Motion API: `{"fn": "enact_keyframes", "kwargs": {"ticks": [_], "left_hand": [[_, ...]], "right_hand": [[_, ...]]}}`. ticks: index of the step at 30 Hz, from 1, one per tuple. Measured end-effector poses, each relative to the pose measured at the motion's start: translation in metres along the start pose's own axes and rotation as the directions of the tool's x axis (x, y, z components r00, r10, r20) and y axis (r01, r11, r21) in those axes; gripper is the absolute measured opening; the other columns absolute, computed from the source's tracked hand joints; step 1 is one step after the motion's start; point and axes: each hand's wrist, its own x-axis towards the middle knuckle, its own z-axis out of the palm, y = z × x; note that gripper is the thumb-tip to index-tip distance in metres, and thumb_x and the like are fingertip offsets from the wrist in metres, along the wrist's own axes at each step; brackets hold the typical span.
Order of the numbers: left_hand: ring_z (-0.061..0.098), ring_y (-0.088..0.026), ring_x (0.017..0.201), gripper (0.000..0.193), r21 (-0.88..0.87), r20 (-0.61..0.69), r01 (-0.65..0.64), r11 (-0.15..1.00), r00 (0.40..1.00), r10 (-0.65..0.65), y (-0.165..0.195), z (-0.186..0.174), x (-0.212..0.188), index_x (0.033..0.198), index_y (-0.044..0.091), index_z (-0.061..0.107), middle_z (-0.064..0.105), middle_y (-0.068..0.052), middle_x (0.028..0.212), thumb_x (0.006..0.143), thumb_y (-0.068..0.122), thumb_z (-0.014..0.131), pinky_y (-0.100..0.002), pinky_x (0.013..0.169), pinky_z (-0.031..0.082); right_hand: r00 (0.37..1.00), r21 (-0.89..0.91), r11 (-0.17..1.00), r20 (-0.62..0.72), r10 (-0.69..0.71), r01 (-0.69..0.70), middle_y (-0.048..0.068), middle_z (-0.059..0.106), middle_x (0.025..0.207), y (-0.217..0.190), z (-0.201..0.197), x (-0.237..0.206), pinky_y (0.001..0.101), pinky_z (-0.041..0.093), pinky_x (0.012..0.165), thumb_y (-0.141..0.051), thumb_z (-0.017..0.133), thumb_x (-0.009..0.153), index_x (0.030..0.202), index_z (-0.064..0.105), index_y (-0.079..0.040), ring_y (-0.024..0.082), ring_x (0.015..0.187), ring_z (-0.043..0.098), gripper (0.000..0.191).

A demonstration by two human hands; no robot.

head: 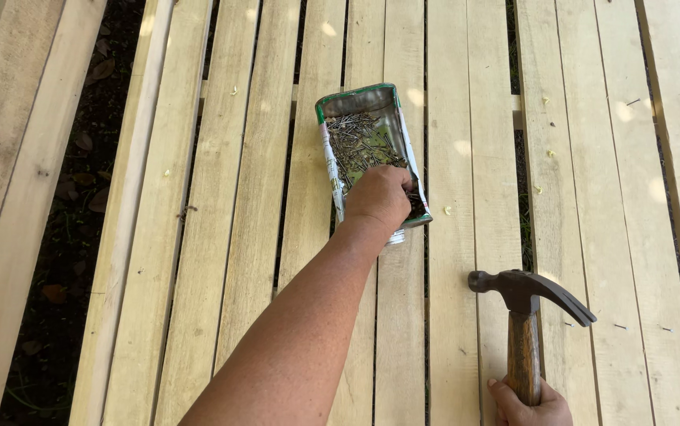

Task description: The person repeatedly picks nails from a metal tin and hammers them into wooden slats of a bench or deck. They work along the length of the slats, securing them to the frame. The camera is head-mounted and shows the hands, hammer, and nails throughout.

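A: left hand [377, 197] is curled down inside the cut-open tin [371, 150], right on the nails [359, 142]. Can't tell if it's pinched any.

B: and the right hand [531, 404] is closed round the hammer [525, 304] handle, off right and nearer, head above the wooden slats [237, 237].

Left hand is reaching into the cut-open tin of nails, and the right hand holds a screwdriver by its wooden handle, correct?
Not quite. In the head view the right hand holds a claw hammer by its wooden handle, not a screwdriver. The left hand is indeed in the cut-open tin of nails.
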Motion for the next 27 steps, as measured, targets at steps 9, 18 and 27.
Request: {"fn": "enact_keyframes", "kwargs": {"ticks": [9, 18, 27], "left_hand": [[0.062, -0.027, 0.104, 0.011, 0.061, -0.271, -0.259, 0.964, 0.925, 0.266, -0.022, 0.002, -0.018, 0.092, 0.008, 0.08, 0.063, -0.009, 0.103, 0.089, 0.014, 0.071, -0.035, 0.095, 0.055], [0.067, -0.027, 0.106, 0.021, -0.033, -0.194, -0.107, 0.994, 0.976, 0.099, -0.025, 0.009, -0.028, 0.108, 0.01, 0.078, 0.067, -0.01, 0.111, 0.096, 0.01, 0.061, -0.038, 0.098, 0.055], [0.062, -0.024, 0.105, 0.015, 0.05, -0.288, -0.078, 0.996, 0.954, 0.089, -0.013, 0.006, -0.031, 0.095, 0.008, 0.079, 0.061, -0.01, 0.107, 0.092, 0.01, 0.064, -0.037, 0.095, 0.055]], "right_hand": [[0.998, 0.139, 0.988, 0.036, 0.059, -0.064, 0.014, 0.05, 0.052, -0.04, 0.001, -0.04, 0.0424, 0.041, 0.039, -0.005, 0.077, 0.087, 0.082, 0.064, 0.005, 0.024, 0.037, 0.047, 0.016], [0.996, 0.095, 0.995, 0.087, -0.014, 0.005, 0.013, 0.052, 0.053, -0.045, -0.003, -0.048, 0.0413, 0.045, 0.042, -0.008, 0.075, 0.087, 0.078, 0.063, 0.003, 0.023, 0.04, 0.05, 0.019], [0.99, 0.122, 0.993, 0.138, -0.022, 0.005, 0.012, 0.052, 0.052, -0.058, -0.006, -0.058, 0.0391, 0.047, 0.043, -0.01, 0.075, 0.088, 0.078, 0.061, 0.002, 0.021, 0.04, 0.05, 0.021]]}}
